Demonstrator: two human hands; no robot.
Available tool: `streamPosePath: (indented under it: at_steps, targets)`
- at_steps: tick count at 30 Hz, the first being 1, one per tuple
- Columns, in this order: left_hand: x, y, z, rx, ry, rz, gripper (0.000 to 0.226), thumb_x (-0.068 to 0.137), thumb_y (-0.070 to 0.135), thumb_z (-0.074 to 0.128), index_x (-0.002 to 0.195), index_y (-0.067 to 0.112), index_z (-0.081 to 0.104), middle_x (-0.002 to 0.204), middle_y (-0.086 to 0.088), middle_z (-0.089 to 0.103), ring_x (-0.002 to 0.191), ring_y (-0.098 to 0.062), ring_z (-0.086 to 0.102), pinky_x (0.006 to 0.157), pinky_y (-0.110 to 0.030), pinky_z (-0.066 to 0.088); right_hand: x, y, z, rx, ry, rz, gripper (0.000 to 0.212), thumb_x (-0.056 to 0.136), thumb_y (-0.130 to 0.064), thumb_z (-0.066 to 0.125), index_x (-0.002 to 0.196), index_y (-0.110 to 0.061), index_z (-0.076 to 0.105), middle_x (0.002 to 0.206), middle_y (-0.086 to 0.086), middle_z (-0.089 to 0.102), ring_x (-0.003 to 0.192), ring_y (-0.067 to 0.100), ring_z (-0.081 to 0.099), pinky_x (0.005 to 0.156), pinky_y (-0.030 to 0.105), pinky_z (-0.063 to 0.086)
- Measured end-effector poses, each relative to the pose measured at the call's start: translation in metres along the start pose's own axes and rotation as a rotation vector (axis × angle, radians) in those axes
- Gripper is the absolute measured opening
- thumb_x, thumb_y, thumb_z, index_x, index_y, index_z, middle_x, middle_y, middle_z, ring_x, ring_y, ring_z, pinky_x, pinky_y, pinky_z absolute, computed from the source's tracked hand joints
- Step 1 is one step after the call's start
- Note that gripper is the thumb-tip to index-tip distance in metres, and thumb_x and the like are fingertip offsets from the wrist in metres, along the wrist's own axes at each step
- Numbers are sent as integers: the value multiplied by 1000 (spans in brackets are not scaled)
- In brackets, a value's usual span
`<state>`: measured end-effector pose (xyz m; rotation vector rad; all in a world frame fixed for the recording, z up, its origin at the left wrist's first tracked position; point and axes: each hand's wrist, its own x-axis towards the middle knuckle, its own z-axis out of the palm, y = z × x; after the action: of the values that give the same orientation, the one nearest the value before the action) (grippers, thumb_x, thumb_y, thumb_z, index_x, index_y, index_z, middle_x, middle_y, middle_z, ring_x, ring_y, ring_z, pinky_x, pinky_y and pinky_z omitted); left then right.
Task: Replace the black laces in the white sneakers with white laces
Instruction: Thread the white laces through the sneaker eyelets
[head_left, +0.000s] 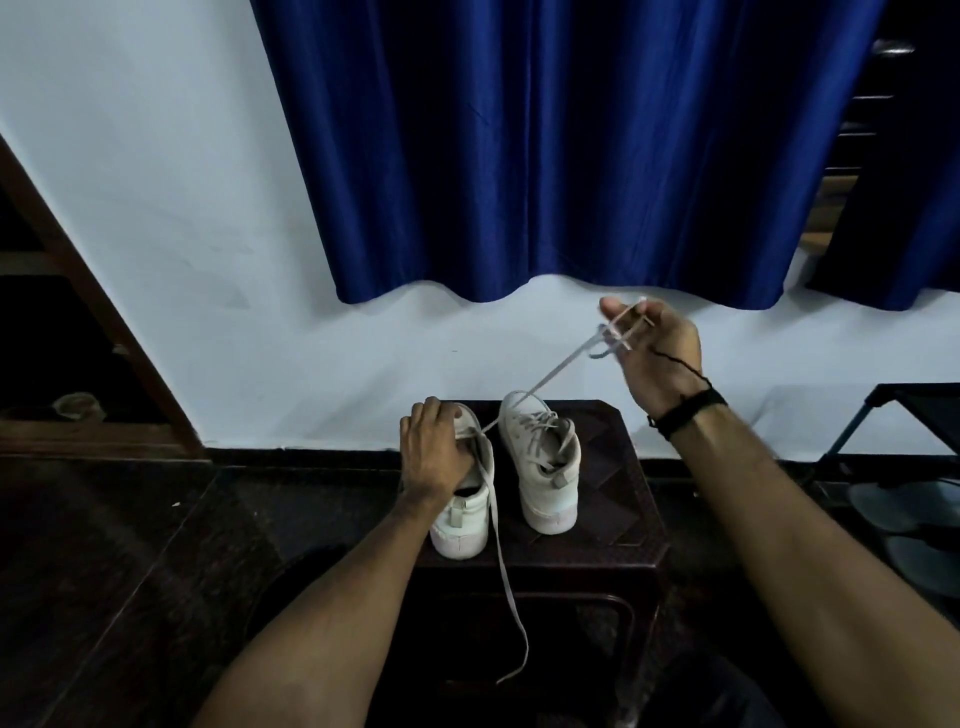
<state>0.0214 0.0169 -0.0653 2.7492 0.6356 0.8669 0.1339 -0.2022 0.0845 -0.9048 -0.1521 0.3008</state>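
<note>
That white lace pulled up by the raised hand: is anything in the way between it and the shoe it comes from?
Nothing visible blocks it. The lace runs taut from the right hand down to the left shoe, passing just over the toe of the right shoe. The left hand holds the left shoe.

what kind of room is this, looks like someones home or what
Most likely a room in a home: a blue curtain hangs on a painted wall, a shoe rack stands at the right, and the sneakers sit on a small dark stool.

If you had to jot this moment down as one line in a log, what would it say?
left hand steadies left sneaker | right hand pulls white lace taut, up | right sneaker laced | both on stool
</note>
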Motion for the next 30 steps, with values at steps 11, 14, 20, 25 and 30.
streamPosePath:
  at_steps: [11,14,20,25,30]
  targets:
    - [-2,-2,0,-26,10,-9,42,57,15,80,96,17,65,95,-1,59,92,-26,55,77,-36,44,-14,90,12,-1763,-428,-231,27,84,-25,62,109,-19,68,114,7,67,111,27,60,92,32,48]
    - [-3,-3,0,-46,21,-27,41,57,15,78,96,17,65,94,-1,59,92,-27,55,76,-36,44,-17,122,20,-1905,-543,-165,30,89,-21,53,117,-14,63,121,14,63,113,33,60,89,36,49]
    - [-6,-5,-1,-98,112,-112,42,55,6,65,95,18,63,93,-1,57,91,-27,53,76,-36,43,-5,142,19,-1850,-378,-176,29,95,-22,49,116,-12,66,120,18,63,110,35,61,88,37,49]
    - [-6,-5,-2,-113,141,-158,44,53,6,62,96,16,61,94,-2,57,94,-27,53,79,-39,45,7,113,-1,-1485,-28,-135,27,83,-22,50,95,-17,73,104,12,72,105,34,61,90,37,52]
    - [-7,-2,-4,-126,137,-194,42,53,5,59,94,14,60,93,-4,58,94,-29,54,79,-40,45,10,84,-8,-905,-12,-88,23,81,-19,50,69,-24,69,104,2,73,112,26,59,100,33,41]
